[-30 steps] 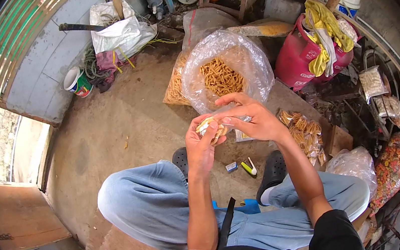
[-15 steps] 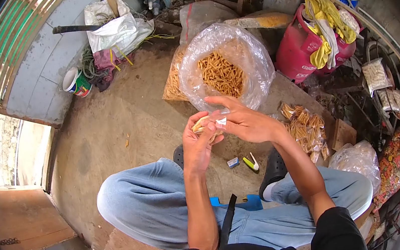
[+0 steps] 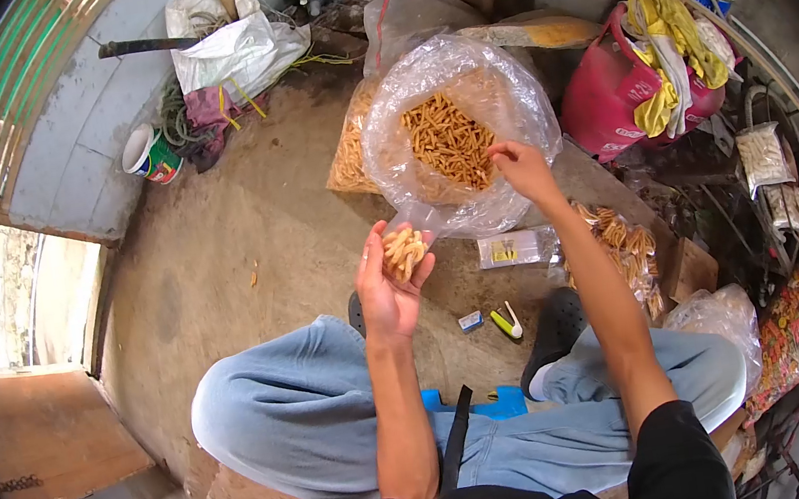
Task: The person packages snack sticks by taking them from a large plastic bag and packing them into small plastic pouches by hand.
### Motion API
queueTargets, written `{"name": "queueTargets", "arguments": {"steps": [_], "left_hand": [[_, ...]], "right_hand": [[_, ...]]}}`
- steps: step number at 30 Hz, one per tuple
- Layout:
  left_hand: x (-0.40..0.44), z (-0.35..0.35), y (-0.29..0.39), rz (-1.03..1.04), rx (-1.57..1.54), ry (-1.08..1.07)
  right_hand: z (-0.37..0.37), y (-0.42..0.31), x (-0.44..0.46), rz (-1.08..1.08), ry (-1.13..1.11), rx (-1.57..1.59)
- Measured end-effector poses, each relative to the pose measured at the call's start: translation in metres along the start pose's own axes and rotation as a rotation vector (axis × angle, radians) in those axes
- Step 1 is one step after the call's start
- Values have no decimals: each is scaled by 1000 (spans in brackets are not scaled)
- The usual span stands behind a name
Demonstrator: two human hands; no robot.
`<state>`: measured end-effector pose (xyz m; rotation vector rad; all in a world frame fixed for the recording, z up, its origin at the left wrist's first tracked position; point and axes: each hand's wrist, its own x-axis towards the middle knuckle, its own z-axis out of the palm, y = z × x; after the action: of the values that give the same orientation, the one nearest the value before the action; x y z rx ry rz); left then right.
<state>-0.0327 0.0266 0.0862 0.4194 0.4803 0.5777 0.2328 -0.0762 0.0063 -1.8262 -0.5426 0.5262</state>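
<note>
The person's left hand [image 3: 387,291] is turned palm up, its fingers curled around a small clear bag [image 3: 404,254] of pale brown snack sticks, above the floor [image 3: 210,264] and on the near side of a large clear bag [image 3: 523,97]. The right hand [image 3: 522,171] reaches over that large bag with bent fingers at the right edge of the loose sticks [image 3: 446,142]; whether it grips one cannot be told from here. The small bag should be light, its film thin, soft and a little slippery, while the sticks look stiff and brittle, likely to snap if squeezed. It is best cradled from below around its filled part, or pinched by the loose film at its mouth. Nearer on the floor lie a green stapler [image 3: 507,322] and a small blue box [image 3: 471,321], with filled packs [image 3: 628,255] farther right.
</note>
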Motion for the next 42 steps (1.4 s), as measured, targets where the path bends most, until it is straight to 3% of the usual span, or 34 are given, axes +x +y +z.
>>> {"name": "queueTargets", "arguments": {"steps": [2, 8, 15, 18, 20, 21, 23, 26, 34, 42], "left_hand": [[0, 0, -2, -6, 24, 54], [7, -4, -5, -33, 50, 107], [9, -8, 3, -16, 69, 113], [7, -10, 3, -15, 19, 90], [5, -9, 3, -9, -24, 68], [3, -7, 4, -17, -40, 56], [-2, -2, 6, -18, -63, 40], [-7, 5, 8, -23, -75, -3], [-21, 17, 5, -41, -150, -175], [-29, 29, 6, -52, -258, -296]], "right_hand": [[11, 42, 20, -187, 12, -348], [35, 70, 46, -66, -164, -814], [35, 61, 51, -50, -219, -839], [22, 65, 59, -129, -48, -592], [11, 52, 61, 68, -101, -252], [6, 35, 56, 58, -102, -260], [-2, -14, 27, 153, -209, 174], [-10, -64, -6, 46, -272, 390], [-16, -157, -97, -303, -182, 473], [9, -164, -142, -448, -98, 553]]}}
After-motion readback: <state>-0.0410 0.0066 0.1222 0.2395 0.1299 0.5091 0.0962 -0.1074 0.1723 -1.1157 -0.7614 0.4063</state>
